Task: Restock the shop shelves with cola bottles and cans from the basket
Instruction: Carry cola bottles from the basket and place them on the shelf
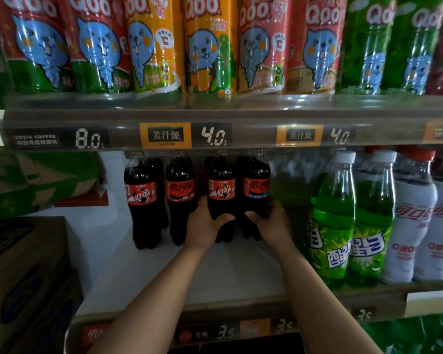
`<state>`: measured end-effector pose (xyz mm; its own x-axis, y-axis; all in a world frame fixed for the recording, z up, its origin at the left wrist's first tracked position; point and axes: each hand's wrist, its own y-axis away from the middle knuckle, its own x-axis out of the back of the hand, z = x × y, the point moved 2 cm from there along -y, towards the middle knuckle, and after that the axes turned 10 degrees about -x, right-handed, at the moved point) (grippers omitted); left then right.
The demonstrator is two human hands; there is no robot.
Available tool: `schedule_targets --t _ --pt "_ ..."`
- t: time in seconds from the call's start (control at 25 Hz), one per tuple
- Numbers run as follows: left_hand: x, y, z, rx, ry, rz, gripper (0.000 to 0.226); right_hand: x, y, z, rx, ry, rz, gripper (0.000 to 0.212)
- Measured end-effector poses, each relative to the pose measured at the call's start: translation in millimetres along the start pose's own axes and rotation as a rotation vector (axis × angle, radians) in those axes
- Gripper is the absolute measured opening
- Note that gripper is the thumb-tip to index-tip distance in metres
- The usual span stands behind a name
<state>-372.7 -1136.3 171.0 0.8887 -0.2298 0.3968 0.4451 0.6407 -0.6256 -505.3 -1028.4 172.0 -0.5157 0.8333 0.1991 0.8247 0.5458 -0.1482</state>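
Head view: left hand point(205, 223), right hand point(273, 226), each grip round a cola bottle point(221, 190) on white shelf point(228, 272) (price strip point(215, 135) above).

We face a dim shop, a price rail point(215, 116) across twelve o'clock, a white shelf board point(241, 274) toward six, cardboard boxes point(23, 251) at eight.

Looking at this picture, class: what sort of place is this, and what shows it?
Most likely a shop's drinks shelving: price tags on the shelf edge, rows of Qoo bottles above, cola bottles below.
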Motion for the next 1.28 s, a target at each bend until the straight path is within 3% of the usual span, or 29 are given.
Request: schedule_targets --t 0.28,0.48,0.64,0.76,1.0,1.12,1.28 --pt "3 2 6 0.093 0.045 -0.067 0.066 1 9 -1 0.0 -0.063 -0.031 0.067" --pt "54 18 45 0.037 -0.099 0.051 0.025 16 28 -19 -0.034 -0.146 0.029 0.078" --pt "103 40 68 -0.035 0.253 0.261 0.008 22 66 -42 -0.025 -0.099 0.071 0.057" --pt "109 60 68 0.001 0.343 0.382 0.009 14 97 -50 0.047 -0.161 0.099 0.033" --pt "105 116 61 0.206 0.488 0.402 0.012 5 150 -44 -0.027 -0.281 0.056 0.012" --pt "122 155 70 0.168 0.516 0.439 0.012 8 201 -38 -0.045 -0.266 0.011 0.017" --pt "138 216 83 0.174 0.542 0.303 0.015 21 284 -21 -0.078 -0.316 0.034 0.019"
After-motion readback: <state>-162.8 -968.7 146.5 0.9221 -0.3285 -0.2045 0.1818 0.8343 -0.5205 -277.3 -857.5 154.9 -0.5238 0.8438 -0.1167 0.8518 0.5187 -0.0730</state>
